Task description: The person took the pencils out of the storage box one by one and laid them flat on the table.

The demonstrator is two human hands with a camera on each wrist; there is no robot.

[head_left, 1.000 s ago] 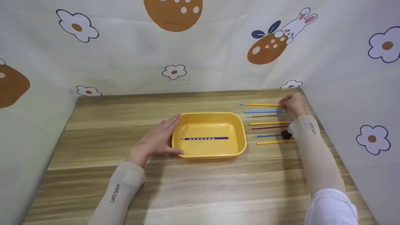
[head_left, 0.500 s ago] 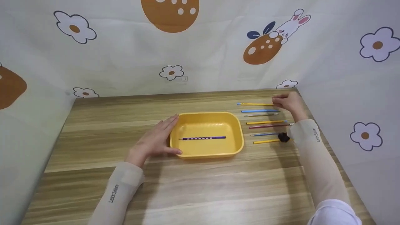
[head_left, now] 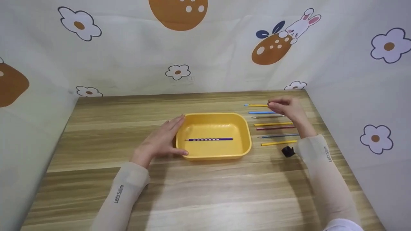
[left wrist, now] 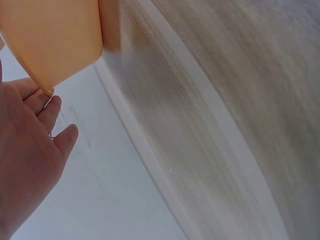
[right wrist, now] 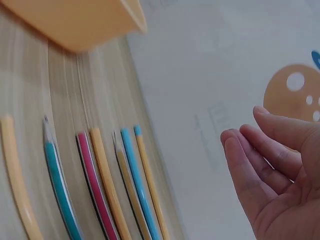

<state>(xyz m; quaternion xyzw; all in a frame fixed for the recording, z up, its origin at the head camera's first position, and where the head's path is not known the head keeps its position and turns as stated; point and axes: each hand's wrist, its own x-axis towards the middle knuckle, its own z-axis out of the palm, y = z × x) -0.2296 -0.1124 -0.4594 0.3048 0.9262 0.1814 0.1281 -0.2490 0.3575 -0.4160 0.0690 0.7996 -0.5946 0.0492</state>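
Observation:
My left hand [head_left: 160, 141] rests against the left end of a yellow plastic tray [head_left: 213, 156], fingers fairly straight along its rim and thumb at the near corner. In the left wrist view the fingertips lie at the edge of the tray [left wrist: 65, 40]. A purple pencil [head_left: 210, 139] with pale dots lies inside. My right hand [head_left: 285, 107] hovers over the far end of a row of pencils, holding nothing; the right wrist view has thumb and loosely bent fingers apart. In the row are a yellow pencil [right wrist: 150, 185], a blue one [right wrist: 140, 180] and a dark red one [right wrist: 95, 185].
The pencils lie side by side to the right of the tray, with a teal pencil [right wrist: 60, 185] and another yellow pencil [right wrist: 17, 175] nearest the front. White patterned cloth [head_left: 218, 64] walls the wooden table [head_left: 205, 192] at the back and sides. A black object [head_left: 288, 151] sits at my right wrist.
My right hand has moved left along the far yellow pencil, from its right end toward the tray, and its fingers hold nothing. The left hand stays at the tray.

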